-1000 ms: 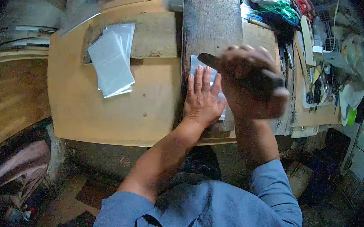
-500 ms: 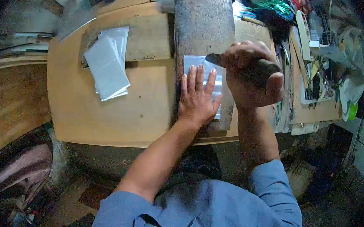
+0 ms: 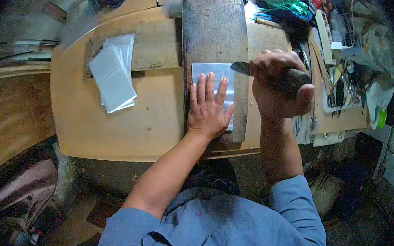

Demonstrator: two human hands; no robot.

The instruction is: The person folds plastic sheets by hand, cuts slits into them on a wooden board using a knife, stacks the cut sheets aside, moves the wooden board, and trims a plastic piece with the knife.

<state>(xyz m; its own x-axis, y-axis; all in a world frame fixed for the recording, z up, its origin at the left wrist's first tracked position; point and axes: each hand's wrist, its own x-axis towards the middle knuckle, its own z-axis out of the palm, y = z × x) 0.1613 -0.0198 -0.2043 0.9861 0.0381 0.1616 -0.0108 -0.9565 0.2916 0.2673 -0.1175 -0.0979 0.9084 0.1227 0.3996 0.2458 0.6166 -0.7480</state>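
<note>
My left hand (image 3: 209,107) lies flat with fingers spread on clear plastic sheets or bags (image 3: 201,69). These rest on a long dark wooden board (image 3: 215,26). My right hand (image 3: 278,83) is wrapped round the handle of a knife (image 3: 241,68), its short dark blade pointing left. The blade tip is near the upper right corner of the plastic; whether it touches cannot be made out. To the left, a fanned stack of similar plastic sheets (image 3: 112,78) lies partly on a flat wooden plank (image 3: 159,42).
The pale wooden table (image 3: 111,139) has a rounded left edge. At right stand a tray of tools (image 3: 344,96), a white power strip (image 3: 324,28) and crumpled plastic (image 3: 381,50). Green and white bundles (image 3: 287,4) lie at the back.
My right hand has moved the knife rightward, away from the middle of the plastic's top edge toward its corner. My left hand stays pressed on the plastic; the view has shifted slightly.
</note>
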